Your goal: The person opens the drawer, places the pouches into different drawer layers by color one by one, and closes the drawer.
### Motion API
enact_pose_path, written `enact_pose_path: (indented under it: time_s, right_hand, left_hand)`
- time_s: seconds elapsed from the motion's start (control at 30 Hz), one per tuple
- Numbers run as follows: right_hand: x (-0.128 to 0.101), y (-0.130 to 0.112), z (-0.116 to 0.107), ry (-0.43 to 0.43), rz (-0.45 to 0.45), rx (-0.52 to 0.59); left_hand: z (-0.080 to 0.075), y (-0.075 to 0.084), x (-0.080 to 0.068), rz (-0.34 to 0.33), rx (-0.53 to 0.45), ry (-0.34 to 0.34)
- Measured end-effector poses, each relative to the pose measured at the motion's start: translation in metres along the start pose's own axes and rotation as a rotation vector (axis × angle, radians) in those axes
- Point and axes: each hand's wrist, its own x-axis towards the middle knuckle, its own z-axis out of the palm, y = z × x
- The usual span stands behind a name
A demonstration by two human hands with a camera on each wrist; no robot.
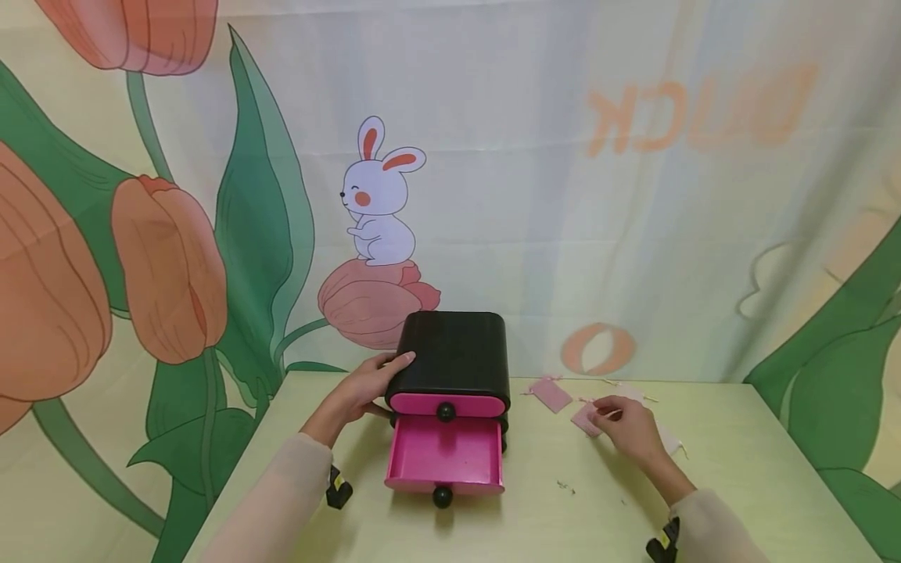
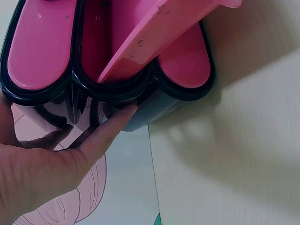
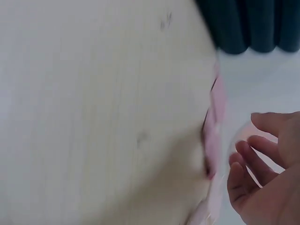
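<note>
Our left hand (image 1: 360,387) grips the left side of a black three-tier drawer box (image 1: 454,352), thumb laid over the top edge and fingers against the side wall. Well to the right of the box, our right hand (image 1: 632,430) hangs above the surface (image 1: 528,524), its thumb standing apart from loosely bent fingers. By those fingertips, as we see it from the head, lies a small pink pouch (image 1: 583,420), partly hidden by them; our right wrist view shows the fingers clear of the pouches. Between that pouch and the box lies a second pink pouch (image 1: 551,395), nearer the box than the right hand. One pale pouch (image 1: 630,391) lies just behind the right hand, and a white pouch (image 1: 669,439) shows partly beyond its wrist side. To the right of our left hand, the middle drawer (image 1: 446,453) juts out toward us, while the top drawer (image 1: 415,404) sits pushed in above it. Nearer us than the pouches lie tiny items (image 1: 563,485), too small to name.
</note>
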Motion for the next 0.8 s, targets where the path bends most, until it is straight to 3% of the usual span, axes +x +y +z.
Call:
enact_pose_path:
  time_s: [0.27,0.5,0.8]
  right_hand:
    - [0.02,0.033,-0.003,0.034,0.028,-0.093]
    - [0.025,0.046,0.005,0.0,0.099,-0.192]
    - [0.026,0.044,0.01,0.026,0.024,-0.189]
  left_hand:
    - [0.001,0.0,0.002,-0.004,-0.004,0.001]
    - [0.002,-0.003,0.003,-0.008,-0.005,0.003]
    - [-0.001,-0.002,0.003,-0.002,-0.016,0.003]
